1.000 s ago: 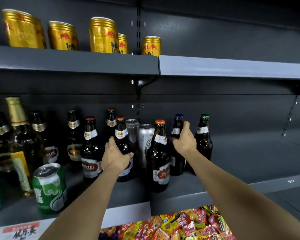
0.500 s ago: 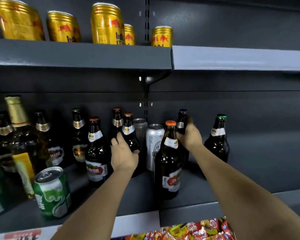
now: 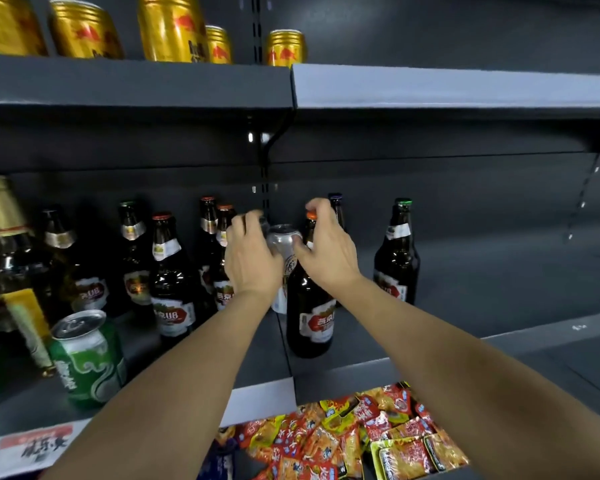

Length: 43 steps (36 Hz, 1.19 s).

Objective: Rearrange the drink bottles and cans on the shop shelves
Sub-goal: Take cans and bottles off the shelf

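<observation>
Middle shelf [image 3: 257, 358], dark painted metal. We log one silver can [image 3: 282, 237], smooth aluminium cylinder, upright, between both hands. Left hand [image 3: 253, 258] sits just left of it, fingers curled, apparently around a second can behind; blur leaves that uncertain. Right hand [image 3: 326, 251] curls at the neck of the orange-capped bottle [image 3: 309, 306]: tall brown glass, paper label, upright, just right of the can.
</observation>
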Each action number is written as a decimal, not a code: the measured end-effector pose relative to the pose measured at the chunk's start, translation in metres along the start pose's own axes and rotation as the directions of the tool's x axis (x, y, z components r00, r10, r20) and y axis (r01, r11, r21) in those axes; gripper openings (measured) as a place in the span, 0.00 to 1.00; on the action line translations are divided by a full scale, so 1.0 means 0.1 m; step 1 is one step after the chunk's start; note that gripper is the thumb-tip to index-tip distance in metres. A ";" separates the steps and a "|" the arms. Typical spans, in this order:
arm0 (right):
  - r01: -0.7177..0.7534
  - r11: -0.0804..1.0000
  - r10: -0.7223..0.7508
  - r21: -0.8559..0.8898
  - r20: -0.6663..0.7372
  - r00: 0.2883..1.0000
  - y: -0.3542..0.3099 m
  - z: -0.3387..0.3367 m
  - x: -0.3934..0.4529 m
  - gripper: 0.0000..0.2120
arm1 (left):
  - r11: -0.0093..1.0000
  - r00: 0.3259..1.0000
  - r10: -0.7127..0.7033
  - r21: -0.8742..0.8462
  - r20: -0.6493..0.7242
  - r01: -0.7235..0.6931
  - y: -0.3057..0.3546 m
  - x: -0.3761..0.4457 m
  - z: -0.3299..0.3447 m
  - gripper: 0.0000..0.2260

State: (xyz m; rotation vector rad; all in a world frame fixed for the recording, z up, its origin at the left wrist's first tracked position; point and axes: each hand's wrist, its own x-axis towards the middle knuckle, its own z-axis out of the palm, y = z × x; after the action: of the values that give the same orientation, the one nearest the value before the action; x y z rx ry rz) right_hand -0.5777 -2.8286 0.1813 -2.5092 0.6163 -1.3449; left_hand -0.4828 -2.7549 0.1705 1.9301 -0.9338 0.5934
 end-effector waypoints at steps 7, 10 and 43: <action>-0.121 0.979 0.104 -0.162 -0.114 0.988 0.31 -0.19 0.04 0.15 | 0.986 0.985 0.077 0.159 -0.156 -0.052 -0.23 0.09 0.00 0.24; -0.145 0.971 0.126 -0.190 -0.111 0.986 0.42 -0.24 0.09 0.16 | 0.985 0.978 0.009 0.171 -0.210 0.027 -0.33 0.14 0.00 0.28; -0.076 0.885 0.246 -0.459 0.323 0.914 -0.13 0.49 0.43 0.32 | 0.972 0.995 0.096 0.215 0.017 -0.097 -0.61 0.08 0.07 0.46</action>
State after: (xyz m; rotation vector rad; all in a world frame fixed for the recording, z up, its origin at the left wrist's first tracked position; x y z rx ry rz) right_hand -0.5126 -2.8373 0.1907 -2.8658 1.1151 -0.6860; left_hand -0.4294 -2.7442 0.1418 2.0877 -1.0060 0.7735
